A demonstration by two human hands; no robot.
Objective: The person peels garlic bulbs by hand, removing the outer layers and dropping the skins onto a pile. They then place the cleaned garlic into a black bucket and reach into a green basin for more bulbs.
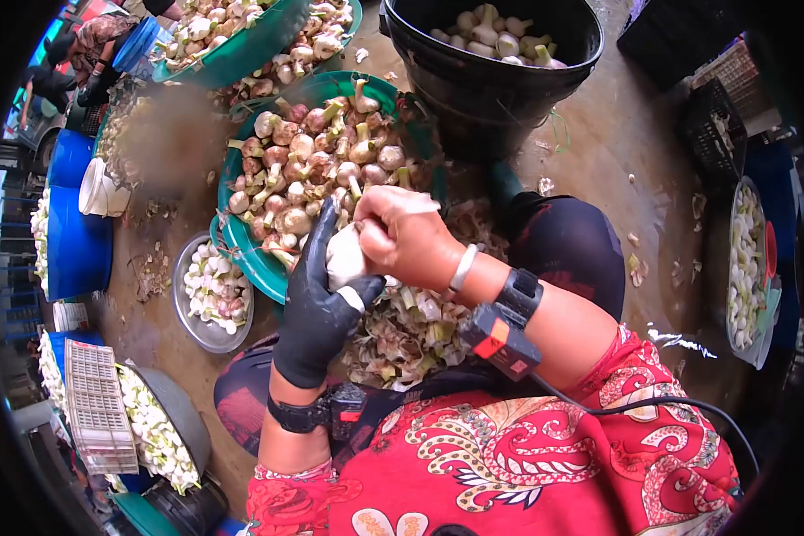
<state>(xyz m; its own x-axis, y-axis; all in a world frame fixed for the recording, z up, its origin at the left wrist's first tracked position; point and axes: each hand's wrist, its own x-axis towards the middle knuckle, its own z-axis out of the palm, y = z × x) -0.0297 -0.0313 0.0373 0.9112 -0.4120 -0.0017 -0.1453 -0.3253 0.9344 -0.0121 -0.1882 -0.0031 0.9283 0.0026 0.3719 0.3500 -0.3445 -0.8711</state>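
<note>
Near the centre of the frame, grips a pale garlic bulb (346, 257) in the black-gloved left hand (317, 326), with fingers wrapped around and thumb beneath. Presses the bare right hand (406, 234), curled shut, against the bulb's right side; cannot tell what is pinched between those fingertips. Should handle as light and firm, with dry, papery skin liable to slip or tear; best taken around the widest part, without squeezing hard enough to bruise. Just below, shows loose skins (411, 344) in a heap. Beyond, holds unpeeled garlic heads (308, 170) in a green basin (232, 246); to its left, white bulbs (214, 286) in a metal bowl (207, 340). Farther up, stands a black bucket (473, 94); at upper left, bends a person (98, 43).
</note>
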